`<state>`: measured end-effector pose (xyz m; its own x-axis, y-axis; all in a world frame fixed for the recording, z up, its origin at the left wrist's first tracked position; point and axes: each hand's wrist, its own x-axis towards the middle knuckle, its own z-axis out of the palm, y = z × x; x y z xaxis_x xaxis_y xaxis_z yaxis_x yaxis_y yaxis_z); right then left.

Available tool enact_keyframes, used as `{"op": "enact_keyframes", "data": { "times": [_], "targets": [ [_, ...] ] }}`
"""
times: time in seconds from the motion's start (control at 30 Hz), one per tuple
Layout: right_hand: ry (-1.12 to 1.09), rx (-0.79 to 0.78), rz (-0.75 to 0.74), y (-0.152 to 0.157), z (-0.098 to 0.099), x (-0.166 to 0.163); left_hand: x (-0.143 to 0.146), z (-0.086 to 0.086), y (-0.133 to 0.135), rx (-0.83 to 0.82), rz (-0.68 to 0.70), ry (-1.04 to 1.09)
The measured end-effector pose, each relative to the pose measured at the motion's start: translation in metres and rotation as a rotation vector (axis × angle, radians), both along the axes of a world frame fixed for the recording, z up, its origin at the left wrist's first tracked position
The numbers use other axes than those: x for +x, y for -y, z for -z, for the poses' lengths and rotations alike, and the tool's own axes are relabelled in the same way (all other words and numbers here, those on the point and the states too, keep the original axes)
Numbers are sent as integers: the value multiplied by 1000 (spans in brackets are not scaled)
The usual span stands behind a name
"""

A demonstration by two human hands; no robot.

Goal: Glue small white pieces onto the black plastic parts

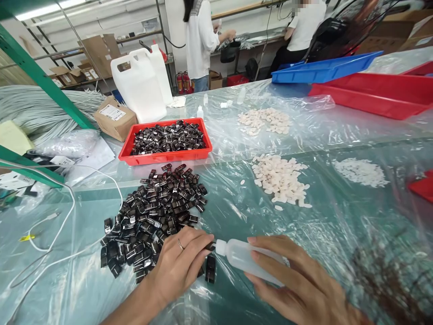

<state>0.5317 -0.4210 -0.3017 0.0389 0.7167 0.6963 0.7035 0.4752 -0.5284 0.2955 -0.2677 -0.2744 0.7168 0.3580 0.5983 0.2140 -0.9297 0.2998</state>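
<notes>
Bottle: small squeeze bottle (248,258) lies almost level at the near table edge, long axis running left-right, white nozzle pointing left.
Black piece: one small piece (209,246) sits right at the nozzle tip, pinched at the left fingertips.
Right hand (297,284): wrapped around the bottle body, fingers curled over it.
Left hand (179,266): fingers narrowed on that piece, resting by the black pile (155,216).
Nearer hand: both meet at the nozzle.

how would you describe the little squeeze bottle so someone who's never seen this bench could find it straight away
Start at the red tray of dark parts, then come down past the loose black pile on the plastic-covered table to the near edge. There the right hand holds a small squeeze bottle lying sideways, nozzle toward the left hand. Unlike the big white jugs behind, it is small, translucent and held.
</notes>
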Motion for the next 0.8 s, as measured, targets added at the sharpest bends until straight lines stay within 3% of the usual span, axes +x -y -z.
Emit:
{"op": "enact_keyframes", "data": {
  "times": [0.1, 0.23, 0.6, 0.8],
  "targets": [
    [212, 10, 21, 6, 4, 1, 1, 0, 2, -45, -8, 18],
    [295, 47, 47, 6, 4, 1, 2, 1, 2, -63, 6, 24],
    [218, 29, 38, -11, -22, 4, 0, 0, 2, -72, 24, -13],
    [232, 20, 50, -10, -22, 1, 2, -2, 2, -63, 25, 11]
  ]
}}
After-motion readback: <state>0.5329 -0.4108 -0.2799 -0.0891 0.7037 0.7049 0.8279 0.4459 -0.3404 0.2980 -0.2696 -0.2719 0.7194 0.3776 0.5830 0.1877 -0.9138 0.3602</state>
